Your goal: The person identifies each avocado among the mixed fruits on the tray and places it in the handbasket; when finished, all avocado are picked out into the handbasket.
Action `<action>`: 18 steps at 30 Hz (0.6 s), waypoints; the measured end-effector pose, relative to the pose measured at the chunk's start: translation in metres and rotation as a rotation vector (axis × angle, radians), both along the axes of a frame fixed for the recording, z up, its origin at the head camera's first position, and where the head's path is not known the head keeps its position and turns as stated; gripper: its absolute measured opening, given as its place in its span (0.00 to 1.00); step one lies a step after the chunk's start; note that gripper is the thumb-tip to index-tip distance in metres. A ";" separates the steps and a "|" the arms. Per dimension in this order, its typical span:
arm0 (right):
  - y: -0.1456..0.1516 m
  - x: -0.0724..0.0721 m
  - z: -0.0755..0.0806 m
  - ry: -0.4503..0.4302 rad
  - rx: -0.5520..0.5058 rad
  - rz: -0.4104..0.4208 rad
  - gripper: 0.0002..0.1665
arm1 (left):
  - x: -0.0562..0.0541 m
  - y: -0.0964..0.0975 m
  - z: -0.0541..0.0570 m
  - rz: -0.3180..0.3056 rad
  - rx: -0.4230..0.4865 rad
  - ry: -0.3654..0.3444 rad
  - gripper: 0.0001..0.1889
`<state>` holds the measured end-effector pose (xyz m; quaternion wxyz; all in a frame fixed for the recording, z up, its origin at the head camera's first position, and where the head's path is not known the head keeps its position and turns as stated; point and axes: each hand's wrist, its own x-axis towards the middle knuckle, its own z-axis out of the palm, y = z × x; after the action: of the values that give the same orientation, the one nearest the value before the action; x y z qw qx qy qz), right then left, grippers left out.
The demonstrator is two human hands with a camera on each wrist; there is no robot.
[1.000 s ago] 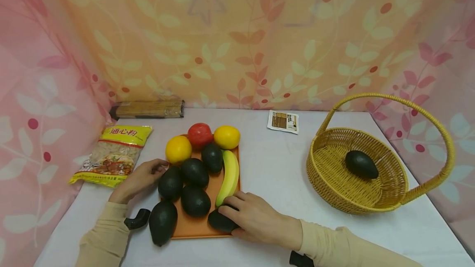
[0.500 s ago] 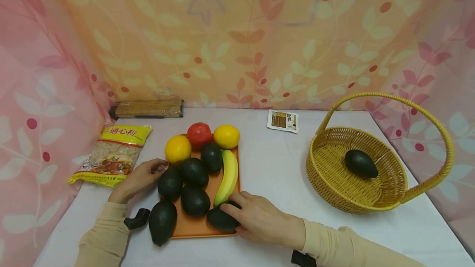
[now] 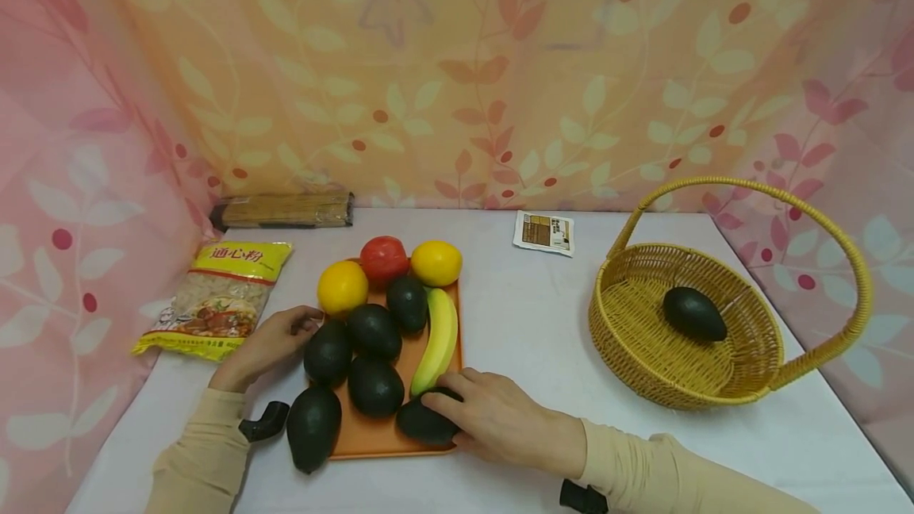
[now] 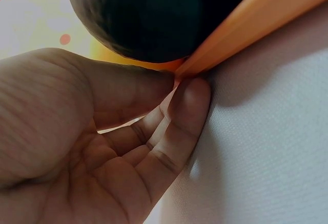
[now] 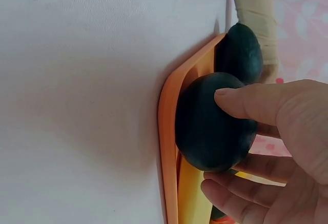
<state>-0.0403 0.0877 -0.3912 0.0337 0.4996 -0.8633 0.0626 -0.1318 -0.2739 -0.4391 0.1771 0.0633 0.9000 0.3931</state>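
Observation:
At the left side of the orange tray, my left hand pinches the tray's edge between thumb and fingertips, as the left wrist view shows up close. My right hand holds a dark green avocado at the tray's near right corner. Its thumb lies on one side of the avocado and the fingers on the other in the right wrist view. Just above it lies a yellow banana. Several more avocados fill the tray's middle and left, one overlapping the near left corner.
Two yellow-orange round fruits and a red one sit at the tray's far end. To the right stands a tall-handled wicker basket containing one avocado. A pasta bag, rolled mat and sachet lie around.
The right hand has shifted a few pixels right, and its grasp on the avocado has changed slightly. The avocado sits a touch further left. The left hand stays at the tray's edge.

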 end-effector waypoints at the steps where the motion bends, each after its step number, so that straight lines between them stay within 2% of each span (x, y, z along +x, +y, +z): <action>1: 0.000 0.000 0.000 -0.004 -0.001 -0.006 0.36 | 0.000 0.000 0.000 0.000 -0.001 0.001 0.19; 12: -0.002 0.001 -0.002 0.011 0.023 -0.062 0.40 | 0.001 0.000 0.001 -0.004 0.001 0.017 0.19; 18: -0.002 0.001 -0.001 0.015 0.008 -0.057 0.34 | 0.001 0.001 0.000 -0.003 0.013 0.029 0.18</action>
<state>-0.0389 0.0862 -0.3923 0.0399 0.4752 -0.8773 0.0544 -0.1308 -0.2729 -0.4390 0.1641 0.0714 0.8999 0.3978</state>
